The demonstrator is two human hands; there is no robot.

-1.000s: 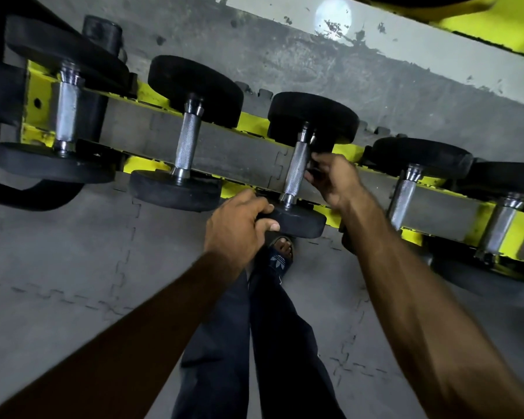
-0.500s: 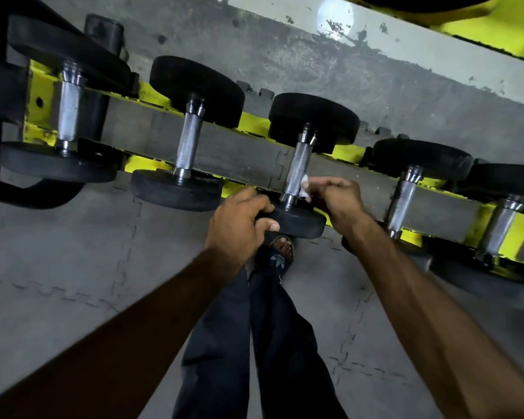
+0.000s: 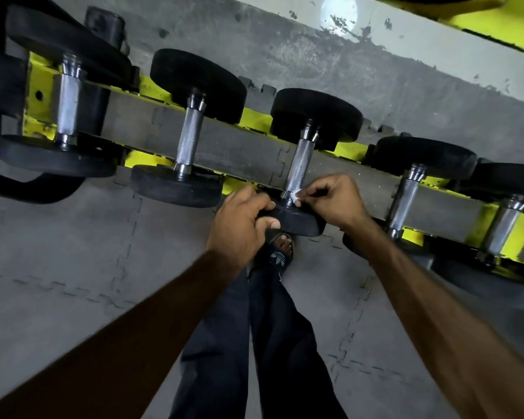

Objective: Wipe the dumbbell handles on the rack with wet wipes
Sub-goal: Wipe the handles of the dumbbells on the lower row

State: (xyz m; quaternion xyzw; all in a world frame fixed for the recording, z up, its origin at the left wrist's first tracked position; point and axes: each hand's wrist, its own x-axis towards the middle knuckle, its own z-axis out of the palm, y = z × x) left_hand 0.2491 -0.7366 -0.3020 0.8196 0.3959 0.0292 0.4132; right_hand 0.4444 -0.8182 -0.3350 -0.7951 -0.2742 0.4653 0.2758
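The left hand [image 3: 239, 225] grips the heavy dumbbell's near weight [image 3: 294, 220] while the right hand [image 3: 333, 201] pinches a soft, limp wipe [image 3: 294, 196] against the stiff, knurled handle [image 3: 300, 164].

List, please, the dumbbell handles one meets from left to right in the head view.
Thick smooth chrome handle, slim knurled chrome handle, knurled handle against the white wet wipe, another knurled handle, smooth far-right handle.

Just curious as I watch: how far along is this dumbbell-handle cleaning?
Done: cannot tell; no handle looks visibly wiped. In hand: the right hand pinches a white wipe against the lower end of the middle dumbbell handle, while the left hand grips that dumbbell's near weight. Left: possibly the four other handles in view, two on each side.
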